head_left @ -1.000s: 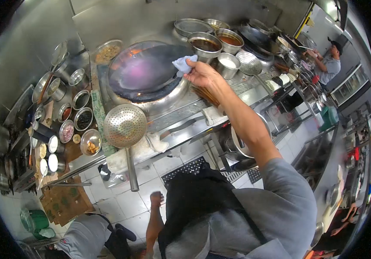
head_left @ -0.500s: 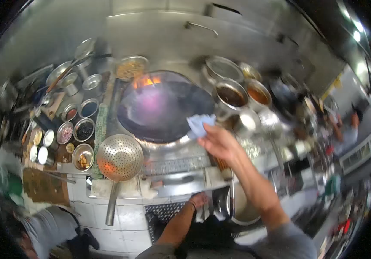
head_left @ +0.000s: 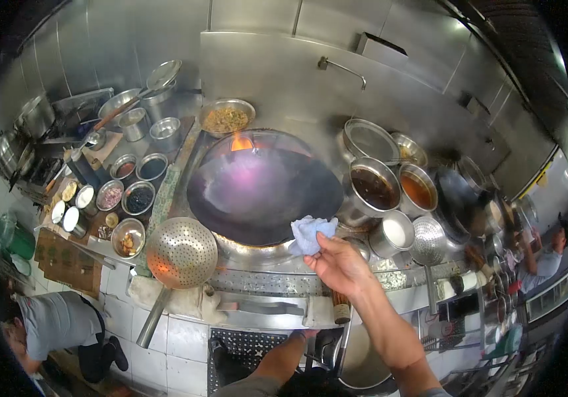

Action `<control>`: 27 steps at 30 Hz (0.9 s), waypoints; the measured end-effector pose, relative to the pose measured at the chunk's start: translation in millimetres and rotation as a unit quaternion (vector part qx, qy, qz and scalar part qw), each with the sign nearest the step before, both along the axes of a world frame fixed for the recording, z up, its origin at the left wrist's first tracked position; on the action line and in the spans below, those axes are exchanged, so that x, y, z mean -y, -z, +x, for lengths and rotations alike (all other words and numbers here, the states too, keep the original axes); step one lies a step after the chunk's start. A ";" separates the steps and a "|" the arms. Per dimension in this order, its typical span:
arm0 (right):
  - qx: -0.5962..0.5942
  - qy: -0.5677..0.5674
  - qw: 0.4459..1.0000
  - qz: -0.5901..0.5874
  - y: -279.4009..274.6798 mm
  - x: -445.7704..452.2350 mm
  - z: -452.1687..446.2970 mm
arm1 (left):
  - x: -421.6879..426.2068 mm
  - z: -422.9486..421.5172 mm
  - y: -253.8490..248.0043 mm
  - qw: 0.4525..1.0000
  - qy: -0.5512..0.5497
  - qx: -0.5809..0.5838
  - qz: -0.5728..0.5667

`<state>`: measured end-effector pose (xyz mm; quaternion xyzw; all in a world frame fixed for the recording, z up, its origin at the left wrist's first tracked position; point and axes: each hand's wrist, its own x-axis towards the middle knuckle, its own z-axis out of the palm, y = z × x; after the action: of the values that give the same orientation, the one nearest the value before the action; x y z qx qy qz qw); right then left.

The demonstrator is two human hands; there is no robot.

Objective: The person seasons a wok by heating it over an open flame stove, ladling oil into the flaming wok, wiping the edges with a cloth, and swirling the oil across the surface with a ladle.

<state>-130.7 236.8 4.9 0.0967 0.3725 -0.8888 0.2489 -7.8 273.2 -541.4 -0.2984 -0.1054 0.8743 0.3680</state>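
Thumb and fingers of the right hand (head_left: 339,264) pinch a pale blue cloth (head_left: 310,233) beside the near right rim of the wok (head_left: 277,205); I cannot tell whether cloth and rim touch. Behind the grip, the forearm (head_left: 390,331) slants up and inward from the lower right, nearly straight. The left hand (head_left: 307,333) is low by the counter's front edge (head_left: 264,320), fingers too hidden to tell their hold.

Wall faucet (head_left: 343,69), green bin (head_left: 16,237) at far left, black perforated mat (head_left: 252,345) on white tiles (head_left: 186,345)
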 end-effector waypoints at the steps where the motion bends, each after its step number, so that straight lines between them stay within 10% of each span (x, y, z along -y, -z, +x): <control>1: -0.001 0.001 1.000 -0.006 -1.4 -0.7 0.1 | 1.1 3.5 4.2 1.000 0.011 -0.010 0.006; 5: -0.004 0.001 1.000 -0.016 -0.3 -0.8 -0.5 | 32.0 20.8 22.9 0.979 0.123 -0.162 -0.027; 9: 0.003 0.015 0.998 -0.059 11.8 2.0 -3.7 | 129.0 60.2 9.9 0.640 0.240 -0.600 -0.415; 11: -0.003 0.037 0.997 -0.066 16.6 6.1 -4.2 | 189.8 99.5 2.0 0.659 0.170 -0.563 -0.469; 13: 0.000 0.056 0.996 -0.065 19.1 9.8 -2.7 | 246.4 109.2 -37.0 0.388 0.328 -0.656 -0.559; 14: -0.009 0.063 0.996 -0.057 22.3 9.8 -4.4 | 279.1 105.1 -59.5 0.036 0.423 -0.738 -0.525; 18: -0.035 0.108 0.994 0.007 12.0 24.6 3.8 | 399.3 163.4 -10.9 0.102 0.384 -0.600 -0.694; 20: -0.014 0.127 0.992 0.022 18.0 25.5 -3.7 | 448.7 166.2 -24.1 0.007 0.607 -0.589 -0.534; 25: -0.003 0.166 0.975 0.146 8.0 27.6 -22.1 | 545.1 226.6 -1.7 -0.076 0.446 -0.555 -0.699; 27: -0.014 0.182 0.964 0.195 7.6 20.0 -31.6 | 560.9 233.8 -2.2 -0.008 0.469 -0.527 -0.708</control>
<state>-162.2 216.9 -2.6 0.1967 0.5179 -0.8308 0.0538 226.1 -287.7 -539.3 -0.1533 -0.9542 -0.0528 -0.2513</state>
